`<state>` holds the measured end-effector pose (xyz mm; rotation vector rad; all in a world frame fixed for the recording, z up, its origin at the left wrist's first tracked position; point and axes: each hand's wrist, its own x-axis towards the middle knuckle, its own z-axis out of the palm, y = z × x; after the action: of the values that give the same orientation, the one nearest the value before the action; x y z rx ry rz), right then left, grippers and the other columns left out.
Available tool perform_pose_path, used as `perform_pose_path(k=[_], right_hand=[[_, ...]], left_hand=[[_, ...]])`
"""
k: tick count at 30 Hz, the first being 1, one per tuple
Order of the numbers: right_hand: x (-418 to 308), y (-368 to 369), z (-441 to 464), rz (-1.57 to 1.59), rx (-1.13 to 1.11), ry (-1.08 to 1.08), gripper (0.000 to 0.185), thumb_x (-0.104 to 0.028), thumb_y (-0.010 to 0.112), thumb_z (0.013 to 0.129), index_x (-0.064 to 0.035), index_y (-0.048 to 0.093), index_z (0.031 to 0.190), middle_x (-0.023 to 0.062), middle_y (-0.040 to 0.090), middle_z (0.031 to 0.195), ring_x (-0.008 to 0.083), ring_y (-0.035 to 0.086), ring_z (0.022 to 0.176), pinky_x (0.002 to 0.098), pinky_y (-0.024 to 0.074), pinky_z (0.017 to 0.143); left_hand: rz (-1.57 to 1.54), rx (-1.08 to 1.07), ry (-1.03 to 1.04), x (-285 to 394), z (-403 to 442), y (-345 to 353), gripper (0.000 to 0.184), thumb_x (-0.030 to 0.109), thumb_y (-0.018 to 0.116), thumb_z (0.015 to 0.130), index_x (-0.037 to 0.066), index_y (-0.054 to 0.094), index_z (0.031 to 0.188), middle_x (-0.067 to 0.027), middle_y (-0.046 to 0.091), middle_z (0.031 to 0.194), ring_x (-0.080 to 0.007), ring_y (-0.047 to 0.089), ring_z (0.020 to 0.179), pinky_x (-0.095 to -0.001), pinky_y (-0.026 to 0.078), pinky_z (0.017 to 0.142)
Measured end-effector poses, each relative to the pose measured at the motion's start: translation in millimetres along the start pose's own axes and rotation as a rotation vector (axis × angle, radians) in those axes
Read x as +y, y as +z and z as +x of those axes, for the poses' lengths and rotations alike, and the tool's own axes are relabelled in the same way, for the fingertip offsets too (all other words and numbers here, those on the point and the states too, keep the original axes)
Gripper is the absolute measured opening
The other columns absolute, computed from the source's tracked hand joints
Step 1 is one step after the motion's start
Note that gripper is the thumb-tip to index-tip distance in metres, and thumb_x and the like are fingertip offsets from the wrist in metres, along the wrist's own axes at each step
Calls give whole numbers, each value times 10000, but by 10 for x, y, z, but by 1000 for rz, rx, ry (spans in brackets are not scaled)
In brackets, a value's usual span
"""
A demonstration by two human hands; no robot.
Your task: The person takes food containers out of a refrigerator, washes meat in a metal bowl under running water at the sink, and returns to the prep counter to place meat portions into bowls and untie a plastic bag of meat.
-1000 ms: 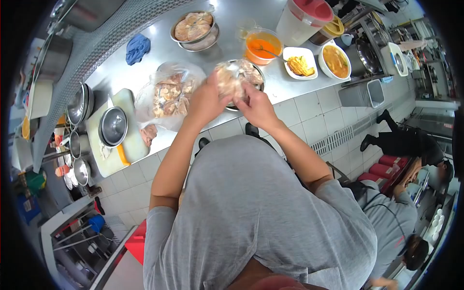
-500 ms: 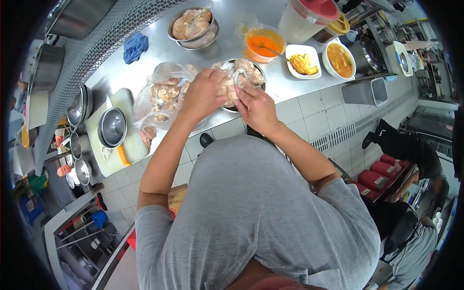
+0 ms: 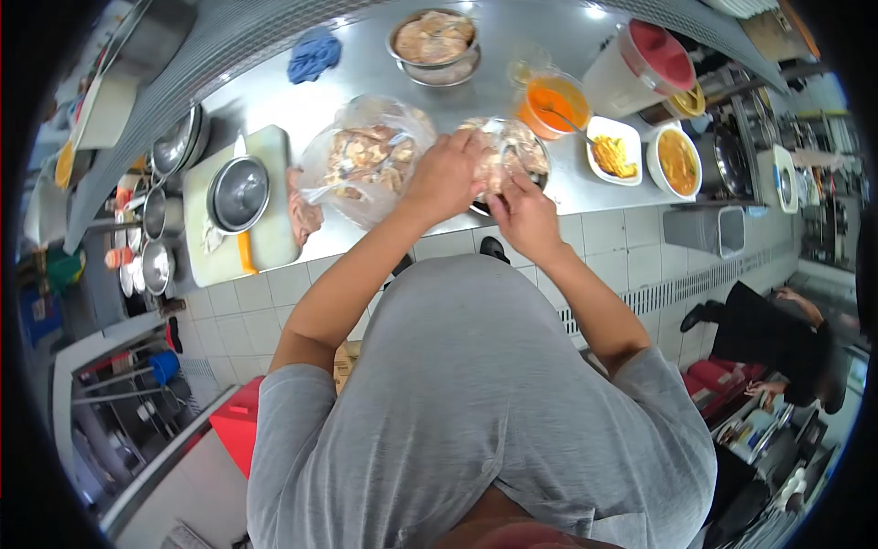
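Note:
My left hand (image 3: 446, 176) and my right hand (image 3: 528, 212) meet over a metal bowl (image 3: 547, 174) near the table's front edge. Between them is a small clear bag of raw meat (image 3: 494, 172), with the fingers of both hands closed on its sides. More bagged meat (image 3: 523, 142) lies in the bowl behind it. Left of my left hand sits a large open plastic bag (image 3: 322, 165) of pale raw meat pieces. The fingertips of my left hand are partly hidden by the meat.
A cutting board (image 3: 273, 151) carries a stacked dark bowl (image 3: 240, 194) and an orange-handled knife (image 3: 247, 253). Behind are a blue cloth (image 3: 314, 55) and stacked bowls of meat (image 3: 434, 38). To the right stand an orange sauce tub (image 3: 553, 101), white dish (image 3: 615, 151) and soup bowl (image 3: 675, 163).
The whole view has swung, so the table things appear further right. Both hands remain on the bagged meat over the bowl. A person in dark clothes at the right has shifted posture.

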<state>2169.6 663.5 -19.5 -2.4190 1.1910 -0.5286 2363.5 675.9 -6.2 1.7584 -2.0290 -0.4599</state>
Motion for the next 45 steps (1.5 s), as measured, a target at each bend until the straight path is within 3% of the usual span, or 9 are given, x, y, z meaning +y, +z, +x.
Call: perform_pose_path(k=[5,6,9,13,14,19,25,40,45], right_hand=[[-95,-446,301,31,-45,42,378,-204,747,845,-31,694,1177,165,701,982,346,693,842,443,561,715],[-220,-486,386,116,93,-13,258,-188,756,829,-49,720,1043,144,700,898,340,693,823,448,546,686],[-473,-275,663,223,38,-227,275,-151,731,861,-73,717,1124,123,710,911,272,683,725,382,549,671],[-926,344,1056,20,-231,-489,245,-124,699,795,-49,752,1023,154,732,948,329,701,920,435,569,796],[-1006,489,1115,-67,-351,-487,249,-128,703,779,-46,755,1009,157,736,955,327,705,928,432,570,806],[-1317,595,1360,-360,-792,-414,319,-208,771,702,-18,766,958,167,755,983,296,726,969,409,575,839],[-1414,543,1372,-295,-931,-296,439,-296,870,631,-33,760,965,154,752,952,320,718,1001,427,569,813],[-1300,562,1069,112,-121,-431,208,-203,787,709,-96,738,880,129,730,949,326,693,934,451,542,835],[-1074,134,1181,570,-131,-293,325,-247,877,723,-63,744,956,90,733,952,200,691,886,347,541,815]], left_hand=[[62,164,29,120,-347,-382,774,256,843,745,72,521,1424,-158,535,1425,-341,562,1238,-508,413,1078],[137,161,-6,182,-512,-542,770,260,839,753,83,519,1431,-154,561,1391,-329,580,1212,-532,387,1087],[366,15,-150,133,-1057,-952,660,248,809,791,111,563,1387,-126,653,1206,-293,636,1096,-594,317,1110],[452,-282,-199,-62,-1522,-978,328,175,746,837,113,686,1154,-77,689,893,-276,662,934,-601,305,1112],[420,-214,-150,-43,-1578,-974,150,140,727,841,102,707,985,-67,670,849,-262,656,900,-605,308,1111],[281,-5,-60,85,-1616,-933,54,104,741,797,113,719,845,-51,634,817,-249,640,904,-605,310,1114],[219,80,-46,101,-1632,-883,66,93,761,767,126,729,815,-36,591,791,-243,619,914,-593,307,1116],[63,133,-133,58,-1652,-1036,61,99,756,797,115,723,846,-46,606,814,-264,612,926,-566,290,1122],[53,162,-151,-42,-1590,-1086,33,107,739,828,114,725,857,-44,634,826,-264,617,926,-564,294,1123]])
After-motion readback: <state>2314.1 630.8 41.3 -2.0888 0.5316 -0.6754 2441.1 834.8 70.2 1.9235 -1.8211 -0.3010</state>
